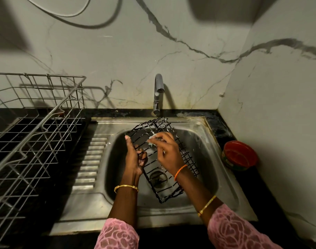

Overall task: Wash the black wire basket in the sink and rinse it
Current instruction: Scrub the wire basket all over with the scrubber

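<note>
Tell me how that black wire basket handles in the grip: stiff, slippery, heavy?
Probably stiff: the black wire basket keeps its grid shape while the left hand holds one edge over the sink. Likely light, being mostly open wire. Possibly slippery: pale suds show where the right hand scrubs with a scrubber.

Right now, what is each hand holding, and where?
Left hand grips the black wire basket by its left edge; right hand pinches a soapy scrubber against its wires.

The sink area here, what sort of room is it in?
Most likely a home kitchen: a steel sink with a tap, and a wire dish rack on a dark counter.
</note>
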